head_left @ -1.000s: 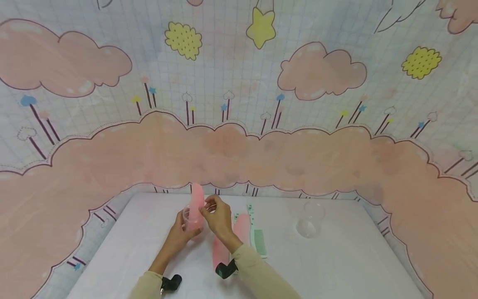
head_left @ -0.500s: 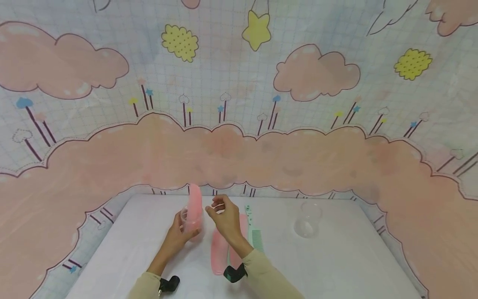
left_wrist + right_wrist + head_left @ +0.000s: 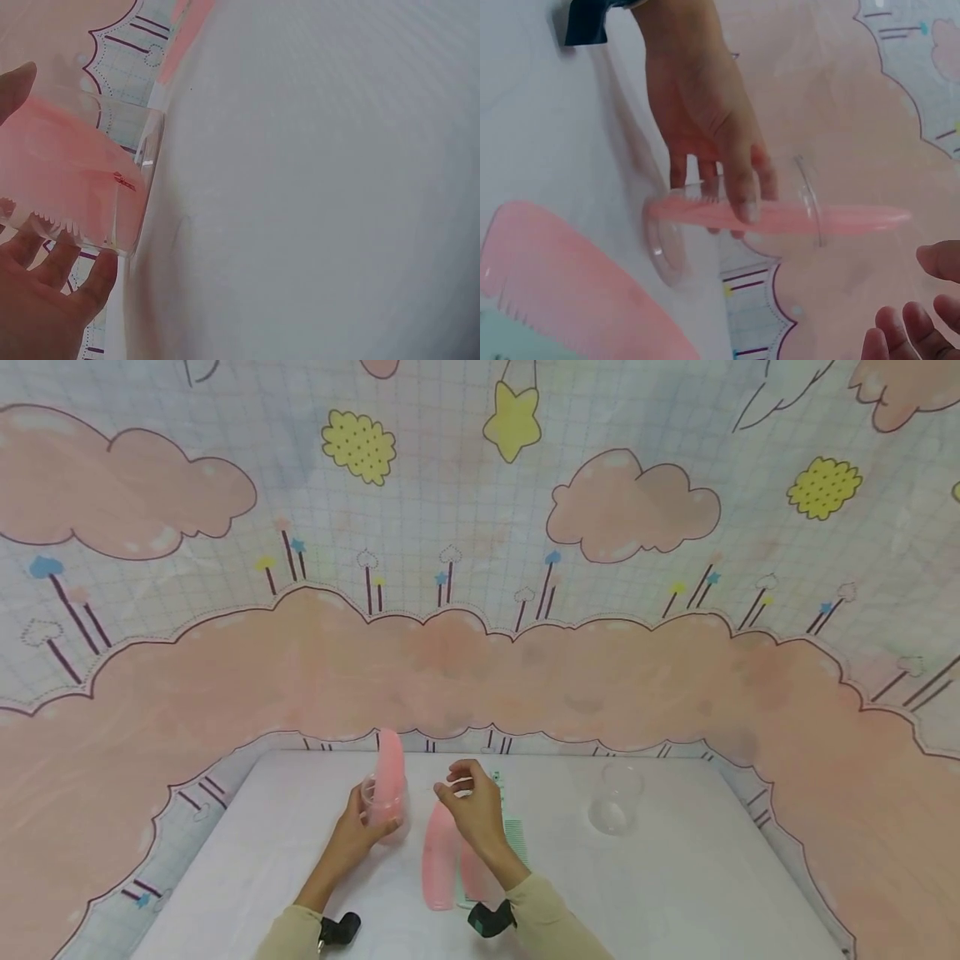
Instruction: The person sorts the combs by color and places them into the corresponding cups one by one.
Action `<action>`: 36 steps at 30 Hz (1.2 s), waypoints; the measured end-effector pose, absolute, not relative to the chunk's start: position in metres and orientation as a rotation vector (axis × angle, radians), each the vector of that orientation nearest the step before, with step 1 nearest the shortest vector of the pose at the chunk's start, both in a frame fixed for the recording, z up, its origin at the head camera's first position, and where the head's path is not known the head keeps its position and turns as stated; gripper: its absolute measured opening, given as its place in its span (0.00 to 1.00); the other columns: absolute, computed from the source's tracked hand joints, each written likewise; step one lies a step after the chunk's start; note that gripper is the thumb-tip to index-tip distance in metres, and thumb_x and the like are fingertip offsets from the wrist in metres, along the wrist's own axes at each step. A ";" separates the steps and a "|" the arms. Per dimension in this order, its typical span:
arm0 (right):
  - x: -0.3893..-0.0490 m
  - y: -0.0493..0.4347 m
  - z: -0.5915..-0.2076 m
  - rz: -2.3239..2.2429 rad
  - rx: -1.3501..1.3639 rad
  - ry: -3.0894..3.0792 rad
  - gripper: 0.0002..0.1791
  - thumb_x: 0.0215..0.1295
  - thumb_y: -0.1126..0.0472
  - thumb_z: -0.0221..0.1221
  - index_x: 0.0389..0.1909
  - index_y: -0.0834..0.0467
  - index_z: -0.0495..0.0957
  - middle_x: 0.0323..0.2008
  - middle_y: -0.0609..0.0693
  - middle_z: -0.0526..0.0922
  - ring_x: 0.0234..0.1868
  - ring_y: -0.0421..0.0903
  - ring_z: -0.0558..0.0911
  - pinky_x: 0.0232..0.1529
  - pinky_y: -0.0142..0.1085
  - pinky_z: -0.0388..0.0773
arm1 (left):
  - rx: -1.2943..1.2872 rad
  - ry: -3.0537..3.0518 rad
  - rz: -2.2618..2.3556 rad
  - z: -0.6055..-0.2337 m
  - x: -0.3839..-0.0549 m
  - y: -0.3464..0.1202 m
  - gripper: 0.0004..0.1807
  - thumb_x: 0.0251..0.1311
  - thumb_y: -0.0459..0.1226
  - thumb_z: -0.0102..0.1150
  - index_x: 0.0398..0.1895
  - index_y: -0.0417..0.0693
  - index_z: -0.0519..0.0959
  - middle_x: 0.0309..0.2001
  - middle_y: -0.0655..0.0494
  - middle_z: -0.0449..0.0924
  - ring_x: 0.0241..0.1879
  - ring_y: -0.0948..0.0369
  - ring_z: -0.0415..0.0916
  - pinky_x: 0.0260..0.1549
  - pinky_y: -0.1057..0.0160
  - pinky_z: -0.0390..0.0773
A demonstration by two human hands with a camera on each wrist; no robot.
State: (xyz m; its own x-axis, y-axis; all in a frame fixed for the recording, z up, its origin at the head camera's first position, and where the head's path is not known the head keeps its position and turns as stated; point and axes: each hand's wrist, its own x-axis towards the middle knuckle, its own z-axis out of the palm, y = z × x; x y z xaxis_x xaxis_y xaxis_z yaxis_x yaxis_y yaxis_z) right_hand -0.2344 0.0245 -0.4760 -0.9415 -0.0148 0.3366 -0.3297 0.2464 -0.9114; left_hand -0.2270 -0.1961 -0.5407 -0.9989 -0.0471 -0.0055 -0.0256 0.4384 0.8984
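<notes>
My left hand (image 3: pixel 351 837) grips a clear plastic cup (image 3: pixel 664 259), thumb on one side and fingers round the other. Inside the cup a pink comb (image 3: pixel 389 770) stands on end, its upper part sticking out above the rim. Through the cup wall in the left wrist view, the comb's teeth and a small red mark show. My right hand (image 3: pixel 480 817), fingers loosely bent and holding nothing, hovers to the right of the cup. Below it on the table lie pink combs (image 3: pixel 438 872) and green combs (image 3: pixel 516 837), partly hidden by the hand and forearm.
Another clear cup-like container (image 3: pixel 615 806) stands on the white table (image 3: pixel 712 877) to the right. Behind the table hangs a cloth (image 3: pixel 480 681) printed with clouds and stars. Black wrist devices (image 3: pixel 341 930) sit at both wrists.
My right hand has drawn back from the pink comb in the cup and moved right, over the combs on the table. The left hand keeps holding the cup in place.
</notes>
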 end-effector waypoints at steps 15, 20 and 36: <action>-0.228 0.050 -0.505 1.737 0.227 -2.347 0.19 0.56 0.59 0.69 0.47 0.56 0.75 0.45 0.59 0.82 0.45 0.52 0.83 0.43 0.35 0.83 | 0.067 -2.676 -1.634 -0.540 -0.225 -0.200 0.54 0.56 0.54 0.68 0.76 0.48 0.44 0.73 0.34 0.55 0.70 0.33 0.58 0.60 0.37 0.71; -0.228 0.056 -0.514 1.673 0.208 -2.418 0.21 0.57 0.58 0.69 0.49 0.58 0.75 0.48 0.57 0.82 0.48 0.51 0.82 0.48 0.43 0.81 | 0.067 -2.703 -1.618 -0.538 -0.225 -0.198 0.56 0.55 0.55 0.67 0.77 0.47 0.43 0.74 0.32 0.53 0.70 0.32 0.57 0.61 0.37 0.71; -0.221 0.062 -0.536 1.431 0.142 -2.609 0.30 0.50 0.55 0.72 0.55 0.57 0.75 0.56 0.57 0.80 0.57 0.57 0.79 0.55 0.53 0.78 | 0.057 -2.697 -1.631 -0.538 -0.229 -0.199 0.56 0.56 0.54 0.67 0.77 0.47 0.43 0.75 0.36 0.51 0.71 0.33 0.55 0.63 0.36 0.68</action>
